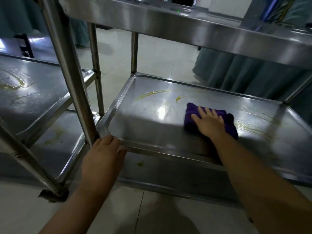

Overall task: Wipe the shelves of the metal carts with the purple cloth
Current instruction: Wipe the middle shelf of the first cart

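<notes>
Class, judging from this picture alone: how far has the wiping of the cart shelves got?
Done: nothing looks fully clean.
In hand: the right hand presses the purple cloth flat on the middle shelf, while the left hand steadies its front rim.
Left: yellow streaks beyond the cloth, a spot on the bottom shelf, and the smeared left cart.

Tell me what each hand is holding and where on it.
Right hand presses flat on top of the purple cloth, no grip. Left hand rests on the middle shelf's front-left rim.
</notes>
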### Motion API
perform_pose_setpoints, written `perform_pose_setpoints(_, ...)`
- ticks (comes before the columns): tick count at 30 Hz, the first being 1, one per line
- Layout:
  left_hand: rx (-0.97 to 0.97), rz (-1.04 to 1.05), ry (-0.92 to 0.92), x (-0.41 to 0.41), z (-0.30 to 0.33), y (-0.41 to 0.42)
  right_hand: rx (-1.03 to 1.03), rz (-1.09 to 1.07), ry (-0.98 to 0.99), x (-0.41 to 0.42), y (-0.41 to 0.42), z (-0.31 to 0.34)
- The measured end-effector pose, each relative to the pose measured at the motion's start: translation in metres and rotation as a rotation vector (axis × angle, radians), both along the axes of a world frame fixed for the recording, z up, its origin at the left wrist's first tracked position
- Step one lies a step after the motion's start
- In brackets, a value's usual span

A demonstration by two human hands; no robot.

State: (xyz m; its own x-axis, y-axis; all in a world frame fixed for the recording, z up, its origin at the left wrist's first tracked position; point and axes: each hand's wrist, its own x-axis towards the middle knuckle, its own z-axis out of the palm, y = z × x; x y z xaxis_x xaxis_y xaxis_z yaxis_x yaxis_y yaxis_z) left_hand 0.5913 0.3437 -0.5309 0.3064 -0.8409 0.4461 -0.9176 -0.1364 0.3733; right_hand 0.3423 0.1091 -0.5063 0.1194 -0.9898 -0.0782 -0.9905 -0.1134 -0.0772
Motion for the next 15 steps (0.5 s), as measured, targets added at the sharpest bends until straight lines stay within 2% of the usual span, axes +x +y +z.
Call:
perform_pose_setpoints(3,-0.028,-0.034,-0.006,0.004,-0.001,0.001,0.032,-0.133,0.011,-0.033,0.002,0.006)
perform_pose_setpoints(7,-0.056,-0.055,-0.012,0.01,-0.003,-0.001,0.081,-0.197,-0.032,-0.003,0.01,0.009)
perform_pose_setpoints(10,-0.072,-0.059,0.002,0.014,-0.004,-0.004,0.08,-0.12,-0.041,0.057,0.014,0.005)
perform_pose_setpoints(15,-0.017,-0.035,-0.025,0.016,-0.002,-0.009,0.114,0.156,-0.106,0.196,0.023,0.002)
